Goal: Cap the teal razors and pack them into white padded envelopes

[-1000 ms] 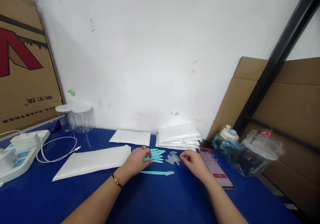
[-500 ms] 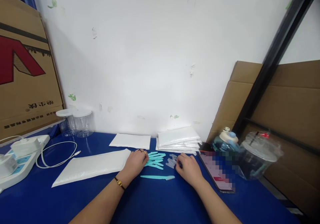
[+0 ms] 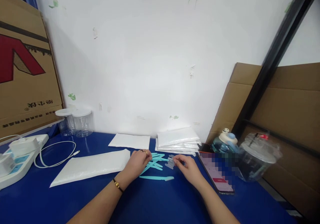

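Observation:
My left hand (image 3: 140, 162) is closed on a teal eyebrow razor (image 3: 163, 159), whose tip points right above a loose pile of similar razors (image 3: 156, 166). My right hand (image 3: 186, 166) pinches at the edge of several small clear plastic caps (image 3: 170, 164); a cap appears to be between thumb and forefinger, though it is hard to make out. The held razor's tip lies close to these fingertips. In front of the pile, a single teal razor (image 3: 157, 178) lies crosswise on the blue table (image 3: 152, 204).
White padded envelopes lie at left (image 3: 92, 167), at the back (image 3: 130, 140) and in a stack (image 3: 177, 140). A phone (image 3: 216, 174), a lidded plastic cup (image 3: 257, 157) and a teal jar (image 3: 225, 142) stand right. Clear jars (image 3: 82, 124), a cable and a power strip (image 3: 25, 162) are left.
My left hand has shifted slightly right, and a razor now sticks out from its fingers. My right hand has moved a little left, its fingertips now pinched near that razor's tip.

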The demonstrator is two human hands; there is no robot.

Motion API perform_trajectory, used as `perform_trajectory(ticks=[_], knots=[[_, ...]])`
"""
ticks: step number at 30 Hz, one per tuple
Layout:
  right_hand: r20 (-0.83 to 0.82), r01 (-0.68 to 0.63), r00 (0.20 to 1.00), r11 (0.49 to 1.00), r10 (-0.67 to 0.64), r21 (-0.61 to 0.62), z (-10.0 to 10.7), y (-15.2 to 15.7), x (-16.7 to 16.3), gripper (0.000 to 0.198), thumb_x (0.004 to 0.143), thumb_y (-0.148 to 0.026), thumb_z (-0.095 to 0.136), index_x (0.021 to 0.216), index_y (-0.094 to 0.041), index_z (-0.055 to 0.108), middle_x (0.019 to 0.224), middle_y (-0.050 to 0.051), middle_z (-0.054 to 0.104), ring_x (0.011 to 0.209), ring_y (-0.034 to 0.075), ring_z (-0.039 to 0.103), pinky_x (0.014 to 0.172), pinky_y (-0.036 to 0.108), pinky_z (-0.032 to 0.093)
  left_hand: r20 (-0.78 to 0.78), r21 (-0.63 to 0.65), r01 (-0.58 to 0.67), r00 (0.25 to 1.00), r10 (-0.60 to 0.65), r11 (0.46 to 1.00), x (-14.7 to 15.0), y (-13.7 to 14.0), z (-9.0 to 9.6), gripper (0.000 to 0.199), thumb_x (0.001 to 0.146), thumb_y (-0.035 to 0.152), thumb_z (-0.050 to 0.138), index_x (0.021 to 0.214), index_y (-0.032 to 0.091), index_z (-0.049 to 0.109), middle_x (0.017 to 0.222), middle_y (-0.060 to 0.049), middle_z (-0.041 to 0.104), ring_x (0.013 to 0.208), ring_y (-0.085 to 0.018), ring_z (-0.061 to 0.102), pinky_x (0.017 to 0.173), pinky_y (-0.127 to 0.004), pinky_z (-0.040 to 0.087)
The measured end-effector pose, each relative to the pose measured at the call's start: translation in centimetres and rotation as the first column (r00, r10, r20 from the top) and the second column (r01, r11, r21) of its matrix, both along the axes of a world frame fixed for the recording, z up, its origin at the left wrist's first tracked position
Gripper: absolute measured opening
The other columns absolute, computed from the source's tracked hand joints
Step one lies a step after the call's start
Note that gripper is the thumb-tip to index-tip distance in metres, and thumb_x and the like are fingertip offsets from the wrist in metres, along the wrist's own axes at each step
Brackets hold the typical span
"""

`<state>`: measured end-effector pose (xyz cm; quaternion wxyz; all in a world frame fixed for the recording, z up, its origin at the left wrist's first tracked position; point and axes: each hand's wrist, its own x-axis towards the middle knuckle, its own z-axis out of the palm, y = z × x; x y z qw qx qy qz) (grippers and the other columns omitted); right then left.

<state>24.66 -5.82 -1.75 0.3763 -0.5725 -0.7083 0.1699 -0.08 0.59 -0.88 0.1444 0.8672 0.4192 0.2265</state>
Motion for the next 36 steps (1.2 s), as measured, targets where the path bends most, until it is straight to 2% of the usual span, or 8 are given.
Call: perform_trajectory(ticks=[7, 17, 20, 22, 24, 27, 32, 36], knots=[[0.043, -0.021, 0.999, 1.0, 0.021, -0.002, 0.2, -0.2, -0.6, 0.029, 0.087, -0.039, 0.045, 0.079, -0.021, 0.067, 0.07, 0.001, 0.068, 0.066, 0.017, 0.058, 0.065, 0.025, 0.04, -0.011, 0.002, 0.013, 1.0, -0.013, 1.0, 0.3, -0.2, 0.1, 0.021, 0.089, 0.028, 0.04, 0.081, 0.021, 0.058, 0.085, 0.0, 0.066, 0.083, -0.016, 0.058, 0.073, -0.027, 0.034], [0.098, -0.044, 0.994, 0.997, 0.05, -0.056, 0.4, -0.5, -1.4, 0.03, 0.087, -0.04, 0.045, 0.082, -0.022, 0.069, 0.074, 0.002, 0.069, 0.072, 0.018, 0.058, 0.074, 0.03, 0.039, -0.069, 0.002, 0.063, 0.996, -0.063, 0.998, 0.8, -0.8, 0.2, 0.018, 0.088, 0.027, 0.044, 0.081, 0.021, 0.06, 0.084, 0.001, 0.066, 0.082, -0.015, 0.057, 0.074, -0.028, 0.032], [0.141, -0.06, 0.987, 0.992, 0.075, -0.108, 0.6, -0.9, -1.1, 0.029, 0.086, -0.04, 0.046, 0.082, -0.022, 0.069, 0.073, 0.002, 0.07, 0.075, 0.02, 0.058, 0.073, 0.031, 0.038, -0.12, -0.033, 0.082, 0.989, -0.085, 0.996, 0.6, -1.0, 0.3, 0.018, 0.086, 0.032, 0.048, 0.08, 0.023, 0.062, 0.081, 0.002, 0.066, 0.08, -0.015, 0.058, 0.076, -0.029, 0.032], [0.185, -0.087, 0.976, 0.986, 0.113, -0.143, 0.6, -0.9, -0.8, 0.03, 0.086, -0.041, 0.047, 0.08, -0.023, 0.07, 0.073, 0.002, 0.069, 0.071, 0.019, 0.057, 0.073, 0.031, 0.038, -0.141, -0.05, 0.048, 0.989, -0.055, 0.998, 0.2, -1.0, 0.5, 0.018, 0.082, 0.039, 0.054, 0.083, 0.024, 0.062, 0.083, 0.002, 0.066, 0.081, -0.016, 0.059, 0.076, -0.029, 0.033], [0.248, -0.063, 0.964, 0.991, 0.091, -0.118, 0.5, -0.8, -0.5, 0.03, 0.086, -0.04, 0.047, 0.076, -0.023, 0.069, 0.074, 0.001, 0.068, 0.067, 0.016, 0.056, 0.074, 0.032, 0.037, -0.175, -0.037, -0.033, 0.984, 0.026, 0.999, -0.2, -0.9, 0.7, 0.023, 0.076, 0.043, 0.06, 0.086, 0.023, 0.061, 0.086, 0.001, 0.066, 0.084, -0.018, 0.059, 0.074, -0.029, 0.035], [0.353, 0.024, 0.936, 0.999, -0.013, -0.027, 0.0, -0.3, -0.4, 0.022, 0.085, -0.033, 0.05, 0.075, -0.023, 0.067, 0.075, -0.001, 0.065, 0.066, 0.014, 0.054, 0.075, 0.031, 0.033, -0.266, -0.013, -0.122, 0.957, 0.114, 0.992, -0.7, -0.8, 0.8, 0.024, 0.071, 0.042, 0.063, 0.083, 0.022, 0.061, 0.088, -0.002, 0.066, 0.085, -0.021, 0.059, 0.071, -0.029, 0.035], [0.53, 0.007, 0.847, 0.998, -0.036, 0.058, -0.8, 0.4, -1.1, 0.011, 0.082, -0.025, 0.054, 0.08, -0.024, 0.065, 0.077, 0.0, 0.062, 0.07, 0.014, 0.054, 0.072, 0.03, 0.029, -0.333, -0.04, -0.094, 0.94, 0.075, 0.995, -0.7, -0.8, 0.6, 0.009, 0.074, 0.03, 0.057, 0.074, 0.022, 0.062, 0.079, 0.0, 0.066, 0.075, -0.018, 0.06, 0.063, -0.027, 0.034], [0.608, 0.0, 0.79, 0.992, -0.078, 0.128, -1.3, 0.7, -1.4, 0.011, 0.078, -0.016, 0.052, 0.076, -0.02, 0.062, 0.077, 0.001, 0.062, 0.075, 0.015, 0.055, 0.074, 0.03, 0.029, -0.303, -0.023, -0.083, 0.95, 0.072, 0.996, -0.6, -0.7, 0.5, 0.01, 0.074, 0.022, 0.053, 0.075, 0.022, 0.062, 0.077, 0.0, 0.067, 0.071, -0.016, 0.06, 0.06, -0.026, 0.034]])
